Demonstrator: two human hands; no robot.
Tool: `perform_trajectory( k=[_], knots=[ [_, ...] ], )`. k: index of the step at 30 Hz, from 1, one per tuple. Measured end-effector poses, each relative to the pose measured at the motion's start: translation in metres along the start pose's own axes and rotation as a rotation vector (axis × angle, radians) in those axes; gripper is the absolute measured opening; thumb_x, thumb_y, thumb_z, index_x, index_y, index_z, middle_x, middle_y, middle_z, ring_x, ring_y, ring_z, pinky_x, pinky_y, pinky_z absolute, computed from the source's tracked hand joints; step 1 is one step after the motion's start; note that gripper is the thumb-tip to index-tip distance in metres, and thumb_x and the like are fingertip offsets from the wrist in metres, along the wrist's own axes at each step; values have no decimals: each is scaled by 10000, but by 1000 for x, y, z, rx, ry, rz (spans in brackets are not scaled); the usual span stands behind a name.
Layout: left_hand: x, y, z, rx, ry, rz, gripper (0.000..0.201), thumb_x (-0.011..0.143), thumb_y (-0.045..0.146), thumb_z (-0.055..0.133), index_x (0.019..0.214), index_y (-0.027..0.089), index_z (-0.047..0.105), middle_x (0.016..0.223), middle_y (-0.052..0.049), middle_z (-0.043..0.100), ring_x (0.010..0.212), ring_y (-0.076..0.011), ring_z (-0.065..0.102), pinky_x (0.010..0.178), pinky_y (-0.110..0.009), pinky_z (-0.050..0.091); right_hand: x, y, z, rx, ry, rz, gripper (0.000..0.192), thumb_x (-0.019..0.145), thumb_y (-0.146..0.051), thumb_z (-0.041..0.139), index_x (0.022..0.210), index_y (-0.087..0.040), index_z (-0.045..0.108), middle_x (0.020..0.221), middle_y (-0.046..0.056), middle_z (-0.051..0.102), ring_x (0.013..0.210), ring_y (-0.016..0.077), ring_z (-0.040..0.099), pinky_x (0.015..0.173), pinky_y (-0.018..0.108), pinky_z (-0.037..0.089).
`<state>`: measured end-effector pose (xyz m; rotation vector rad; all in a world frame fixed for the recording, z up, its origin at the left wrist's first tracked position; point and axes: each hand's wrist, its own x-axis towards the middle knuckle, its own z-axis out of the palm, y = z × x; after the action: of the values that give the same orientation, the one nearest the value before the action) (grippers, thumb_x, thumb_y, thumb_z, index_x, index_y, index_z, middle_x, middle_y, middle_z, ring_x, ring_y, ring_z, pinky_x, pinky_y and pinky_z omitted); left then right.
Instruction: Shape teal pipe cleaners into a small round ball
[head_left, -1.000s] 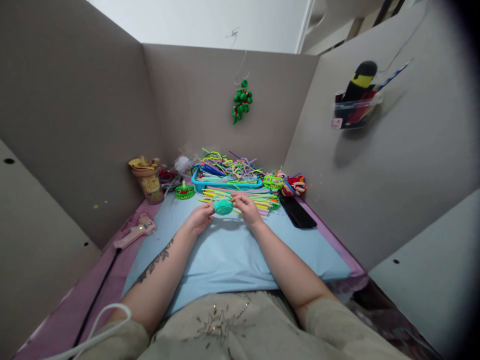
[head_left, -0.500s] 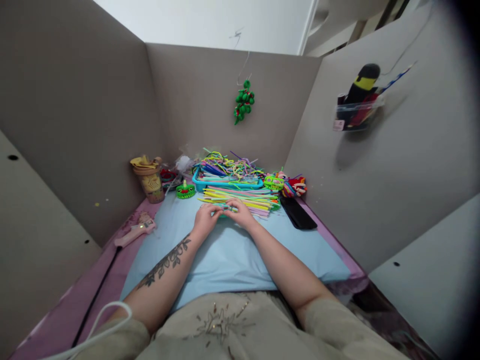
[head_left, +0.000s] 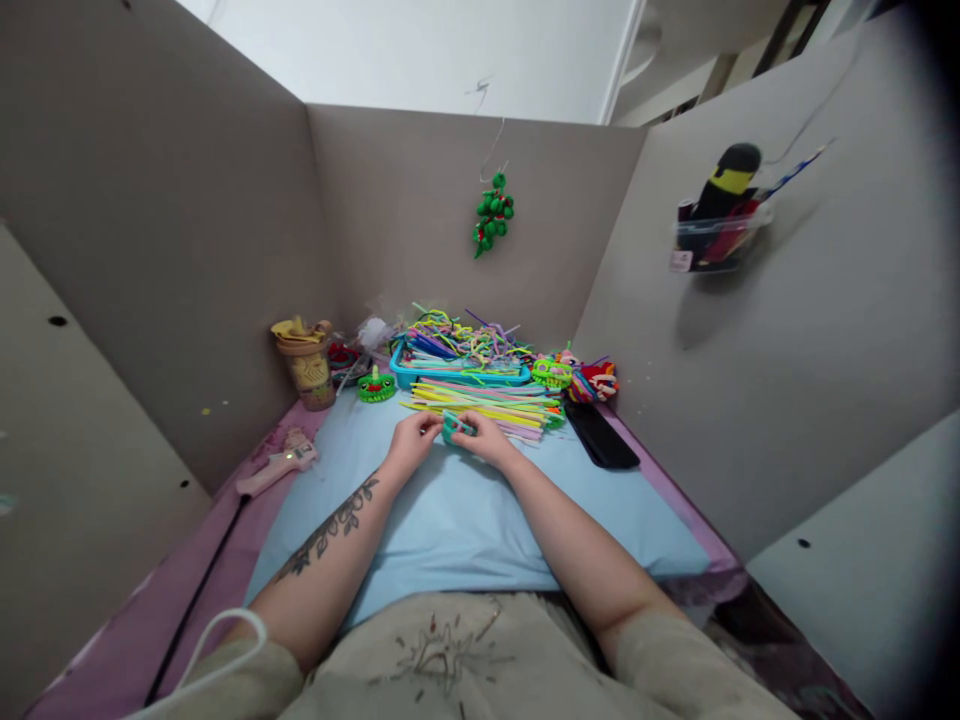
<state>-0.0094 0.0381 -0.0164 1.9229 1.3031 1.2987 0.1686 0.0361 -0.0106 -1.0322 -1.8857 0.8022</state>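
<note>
Since 0.5 seconds ago, the teal piece [head_left: 456,428] shows again at frame center, pinched between left hand [head_left: 411,442] and right hand [head_left: 487,441].

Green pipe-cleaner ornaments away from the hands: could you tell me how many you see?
3: one small green ornament on the blue mat by the tan cup, one lime ornament right of the blue tray, one green cluster hanging on the back wall. The pile may hide others.
</note>
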Motion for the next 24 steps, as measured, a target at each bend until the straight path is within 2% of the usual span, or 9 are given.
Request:
perform_trajectory(
  k=[5, 9, 15, 24],
  knots=[
    [-1, 8, -1, -62, 11, -37, 159, 720, 261, 582, 824, 170, 661, 787, -39, 678, 715, -159, 606, 661, -265, 476, -1, -1, 1, -42, -9, 25, 190, 697, -350, 604, 667, -165, 573, 587, -41, 477, 571, 94, 400, 551, 207, 304],
    [1, 7, -1, -105, 54, -119, 299, 683, 291, 626, 944, 145, 638, 873, -69, 665, 716, -162, 596, 626, -264, 471, -1, -2, -1, 33, 25, 70, 234, 685, -393, 608, 660, -166, 556, 553, -48, 443, 540, 88, 373, 521, 204, 281],
    [2, 2, -1, -206, -86, -180, 346, 668, 314, 646, 957, 124, 651, 972, -104, 666, 757, -177, 604, 704, -300, 481, -2, -2, -3, 154, 31, 103, 238, 665, -396, 613, 655, -171, 536, 552, -52, 438, 518, 84, 367, 510, 208, 279],
    [0, 7, 3, -365, -79, -192, 322, 596, 287, 711, 871, 125, 673, 837, -72, 693, 752, -186, 622, 729, -310, 491, -1, 0, -3, 138, 96, 135, 196, 668, -354, 592, 641, -172, 523, 551, -50, 427, 522, 86, 373, 505, 210, 286]
  ],
)
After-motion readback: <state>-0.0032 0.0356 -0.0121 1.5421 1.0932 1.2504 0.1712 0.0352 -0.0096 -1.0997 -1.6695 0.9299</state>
